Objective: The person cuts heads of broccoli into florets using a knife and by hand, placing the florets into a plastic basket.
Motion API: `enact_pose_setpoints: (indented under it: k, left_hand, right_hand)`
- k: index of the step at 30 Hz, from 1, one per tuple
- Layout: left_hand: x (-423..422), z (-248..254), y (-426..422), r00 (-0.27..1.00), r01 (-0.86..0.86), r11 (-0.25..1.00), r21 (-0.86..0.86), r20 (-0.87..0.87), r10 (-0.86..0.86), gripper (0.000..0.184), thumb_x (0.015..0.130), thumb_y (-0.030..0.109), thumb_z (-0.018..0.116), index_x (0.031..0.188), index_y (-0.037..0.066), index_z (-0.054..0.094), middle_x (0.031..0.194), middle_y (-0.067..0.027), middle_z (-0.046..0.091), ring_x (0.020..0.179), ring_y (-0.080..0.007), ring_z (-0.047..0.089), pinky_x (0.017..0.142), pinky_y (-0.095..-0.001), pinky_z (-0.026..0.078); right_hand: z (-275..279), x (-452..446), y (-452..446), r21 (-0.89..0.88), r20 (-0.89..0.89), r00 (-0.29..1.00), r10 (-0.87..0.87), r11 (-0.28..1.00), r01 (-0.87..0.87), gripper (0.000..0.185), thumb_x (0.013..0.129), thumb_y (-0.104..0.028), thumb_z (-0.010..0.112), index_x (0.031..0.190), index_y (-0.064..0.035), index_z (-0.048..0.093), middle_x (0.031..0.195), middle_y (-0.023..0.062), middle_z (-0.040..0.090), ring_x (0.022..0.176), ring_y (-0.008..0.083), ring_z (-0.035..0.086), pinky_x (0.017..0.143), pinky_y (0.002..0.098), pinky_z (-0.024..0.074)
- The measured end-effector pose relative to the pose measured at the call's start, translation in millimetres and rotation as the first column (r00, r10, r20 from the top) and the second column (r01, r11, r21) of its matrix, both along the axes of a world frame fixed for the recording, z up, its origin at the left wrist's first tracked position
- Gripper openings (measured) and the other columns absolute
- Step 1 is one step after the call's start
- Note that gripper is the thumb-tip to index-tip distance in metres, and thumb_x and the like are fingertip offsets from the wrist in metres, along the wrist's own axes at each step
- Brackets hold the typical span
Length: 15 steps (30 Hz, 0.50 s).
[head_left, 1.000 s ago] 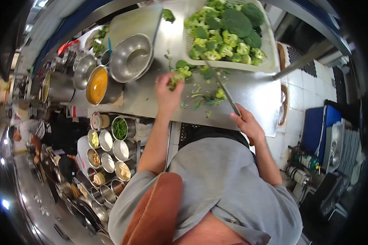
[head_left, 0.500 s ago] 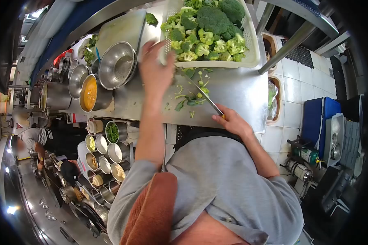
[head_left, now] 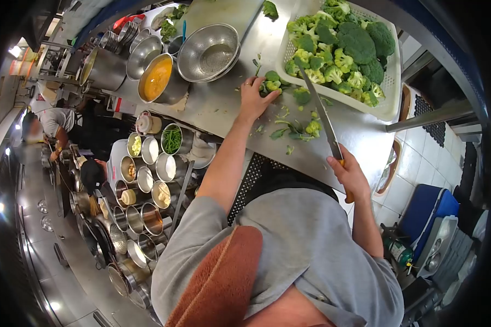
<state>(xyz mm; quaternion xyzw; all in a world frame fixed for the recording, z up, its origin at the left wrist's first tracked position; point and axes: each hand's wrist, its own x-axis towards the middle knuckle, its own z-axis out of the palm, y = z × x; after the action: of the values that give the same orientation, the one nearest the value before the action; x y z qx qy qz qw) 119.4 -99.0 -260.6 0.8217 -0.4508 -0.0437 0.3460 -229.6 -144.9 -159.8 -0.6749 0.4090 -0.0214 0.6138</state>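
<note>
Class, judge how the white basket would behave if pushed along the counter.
The white basket would likely feel fairly heavy, being piled with broccoli. It would probably slide rather than tip, looking wide and shallow on a smooth metal counter.

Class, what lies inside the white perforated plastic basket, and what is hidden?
Green broccoli florets and larger, darker crowns lie in the white perforated plastic basket; whatever lies beneath them is covered.

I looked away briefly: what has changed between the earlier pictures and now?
The left hand held a floret, then swung to the basket's left corner; now it is back at broccoli on the bench, grip unclear. The knife's tip now overlaps the basket in view. The right hand still grips the knife; the basket's heap looks much the same.
</note>
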Motion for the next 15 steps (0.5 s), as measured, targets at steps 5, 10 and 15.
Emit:
enact_pose_setpoints:
  k: [5, 10, 15]
  left_hand:
    - [14, -5, 12, 0.986, 0.014, 0.993, -0.119, -0.161, -0.033, 0.045, 0.079, 0.025, 0.078, 0.116, 0.006, 0.061, 0.112, -0.0169, 0.064, 0.106, -0.0312, 0.059, 0.092, -0.0404, 0.048]
    - [10, -5, 38, 0.776, -0.126, 0.936, -0.328, -0.62, -0.112, 0.042, 0.078, 0.011, 0.072, 0.117, 0.004, 0.057, 0.096, -0.0096, 0.067, 0.087, -0.026, 0.065, 0.079, -0.0314, 0.051]
    - [4, 1, 44, 0.944, 0.044, 0.975, -0.216, -0.31, -0.111, 0.041, 0.08, 0.004, 0.069, 0.118, 0.006, 0.055, 0.107, -0.0071, 0.062, 0.1, -0.0175, 0.061, 0.087, -0.0293, 0.05]
  right_hand:
    - [-4, 9, 14, -0.023, 0.023, 0.999, -0.037, 0.999, 0.037, 0.051, 0.097, -0.027, 0.064, 0.137, 0.0015, 0.05, 0.085, 0.008, 0.058, 0.077, 0.0178, 0.051, 0.075, 0.0316, 0.0459]
    - [-1, 11, 23, -0.046, 0.025, 0.996, -0.088, 0.995, 0.089, 0.05, 0.096, -0.026, 0.064, 0.135, 0.0019, 0.051, 0.085, 0.0074, 0.057, 0.078, 0.0169, 0.05, 0.074, 0.0309, 0.0457]
    - [-4, 18, 27, 0.011, 0.022, 0.994, -0.103, 0.995, 0.102, 0.047, 0.097, -0.025, 0.064, 0.133, 0.0028, 0.052, 0.086, 0.0086, 0.058, 0.08, 0.0169, 0.051, 0.076, 0.032, 0.0461]
